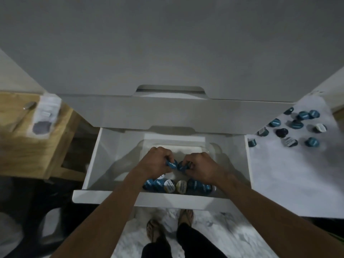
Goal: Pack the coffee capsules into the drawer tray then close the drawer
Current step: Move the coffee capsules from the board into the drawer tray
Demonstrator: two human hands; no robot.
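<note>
A white drawer [93, 164] is pulled out from a white cabinet [167, 53]. Inside it sits a clear tray [210, 148]. Both hands are down inside the tray, close together.

The left hand [155, 161] has its fingers curled around a blue coffee capsule [172, 163]. The right hand [202, 167] has its fingers curled around another blue capsule [182, 167]. The two held capsules are just beside each other.

Near the front of the tray there is a row of capsules [176, 185] packed side by side. Most are blue and two have pale tops. One more white-topped capsule [161, 176] peeks out under the left wrist.

To the right of the drawer is a white desk [279, 183]. A loose bunch of capsules [296, 127] lies on it, well apart from the tray. Some lie on their sides.

To the left is a wooden stand [22, 146] with a blurry packet [45, 116] on top. Below, the person's feet [167, 226] stand on a pale marble floor [242, 239].
</note>
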